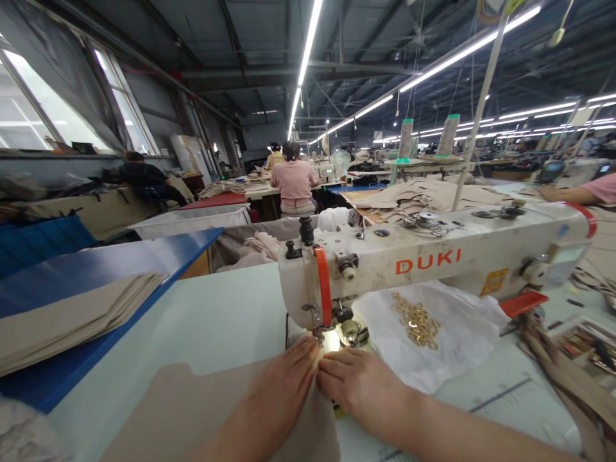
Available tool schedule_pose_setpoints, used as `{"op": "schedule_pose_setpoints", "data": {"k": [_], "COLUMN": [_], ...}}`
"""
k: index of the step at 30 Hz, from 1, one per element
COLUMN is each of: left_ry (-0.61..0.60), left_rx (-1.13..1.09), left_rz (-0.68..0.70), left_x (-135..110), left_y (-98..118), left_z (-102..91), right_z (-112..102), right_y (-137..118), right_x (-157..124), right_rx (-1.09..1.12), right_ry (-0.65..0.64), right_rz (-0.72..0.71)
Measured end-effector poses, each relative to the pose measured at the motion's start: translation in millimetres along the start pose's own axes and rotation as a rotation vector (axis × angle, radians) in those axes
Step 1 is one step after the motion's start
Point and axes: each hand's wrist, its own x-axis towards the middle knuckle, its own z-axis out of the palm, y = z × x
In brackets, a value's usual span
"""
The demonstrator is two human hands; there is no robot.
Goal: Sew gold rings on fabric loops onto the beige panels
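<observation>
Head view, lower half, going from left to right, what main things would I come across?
Stack of beige fabric, left hand, right hand, pile of gold-coloured pieces, red-orange bar.

The sewing machine point(466, 244) bears orange "DUKI" lettering point(428, 262).

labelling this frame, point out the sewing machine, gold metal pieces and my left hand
Sewing machine point(428, 261): head view, side of its long arm
Gold metal pieces point(418, 322): head view, middle of the pile
Left hand point(290, 377): head view, back of it
</observation>
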Motion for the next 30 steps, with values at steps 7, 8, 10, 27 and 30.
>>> {"op": "schedule_pose_setpoints", "data": {"k": [7, 8, 10, 27, 30], "left_ry": [0.066, 0.076, 0.092, 0.141, 0.121], "left_rx": [0.003, 0.014, 0.023, -0.031, -0.015], "left_rz": [-0.03, -0.027, -0.034, -0.098, -0.107], "left_x": [1.8, 1.9, 2.0, 3.0, 5.7], "left_y": [-3.0, -4.2, -6.8, -7.8, -4.8], "left_z": [-1.8, -0.9, 1.4, 4.7, 1.6], "right_z": [-3.9, -3.5, -1.9, 6.6, 7.5], "right_y": [2.2, 2.8, 4.3, 8.2, 8.6], "right_x": [1.7, 1.9, 2.5, 4.6, 4.6], "right_rx": [0.015, 0.019, 0.018, -0.005, -0.004], "right_ry": [-0.002, 0.0, 0.002, 0.021, 0.024], "right_rz": [0.012, 0.014, 0.02, 0.018, 0.016]}}
